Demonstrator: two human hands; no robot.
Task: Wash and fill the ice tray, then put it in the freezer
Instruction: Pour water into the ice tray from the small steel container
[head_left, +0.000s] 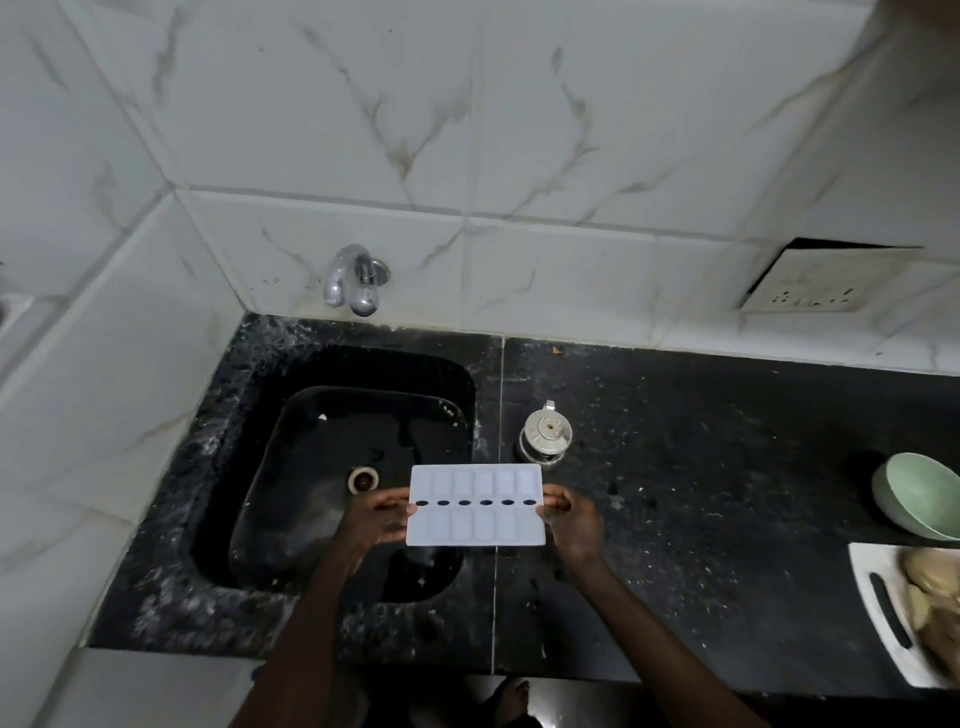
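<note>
A white ice tray (476, 505) with two rows of compartments and a line of dark oval slots down its middle is held level over the right edge of the black sink (260, 395). My left hand (376, 517) grips its left end and my right hand (571, 522) grips its right end. The compartments look empty. A chrome tap (353, 280) sticks out of the tiled wall above the sink's far side, with no water running. The sink's drain (362, 479) shows just left of the tray.
A small steel lidded pot (545, 434) stands on the black counter (701, 467) just beyond the tray. At the right edge are a green bowl (919, 496) and a white cutting board (883, 613) with a knife and pale food. A wall socket (815, 280) sits above.
</note>
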